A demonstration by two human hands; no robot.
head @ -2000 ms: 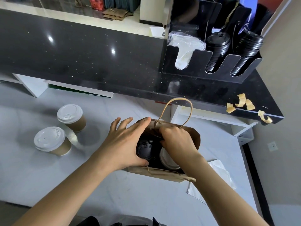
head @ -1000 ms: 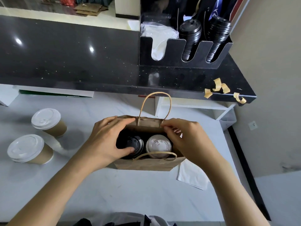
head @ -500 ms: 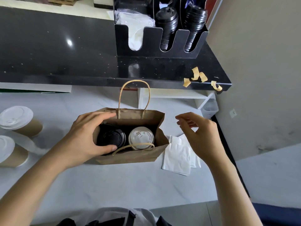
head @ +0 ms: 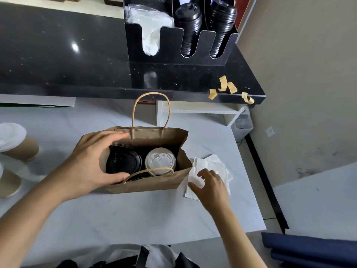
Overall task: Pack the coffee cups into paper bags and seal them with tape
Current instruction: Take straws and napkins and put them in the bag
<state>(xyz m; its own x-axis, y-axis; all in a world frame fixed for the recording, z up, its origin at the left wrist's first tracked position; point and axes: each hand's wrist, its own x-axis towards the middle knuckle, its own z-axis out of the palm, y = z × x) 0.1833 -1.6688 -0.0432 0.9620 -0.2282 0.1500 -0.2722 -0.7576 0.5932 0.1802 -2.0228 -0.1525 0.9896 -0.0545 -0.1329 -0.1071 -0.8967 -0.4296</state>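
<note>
- At centre frame, on the pale worktop [head: 135,213], your left hand [head: 90,167] is gripping the left end of the open paper bag [head: 154,182], fingers curled over the far rim and thumb hooked over the near one.
- Inside the bag, a black-lidded cup [head: 123,161] and a white-lidded cup [head: 160,161] are standing side by side, upright, with the mouth gaping and no tape on it.
- To the right of the bag, your right hand [head: 210,186] is coming down on the white napkins [head: 210,169], fingers loosely bent and touching the paper; whether they are already pinching a sheet is hard to tell.
- At the left edge of the frame, two more lidded cups [head: 13,140] are waiting, unpacked.
- Along the edge of the black counter [head: 77,74], upper right, curled tape strips [head: 226,87] are sticking ready.
- Risks, as a judgement: loosening the left-hand grip could be letting the bag sag or tip; napkins may be lifting as a clump and scattering; the tape may be folding onto itself as it peels.
</note>
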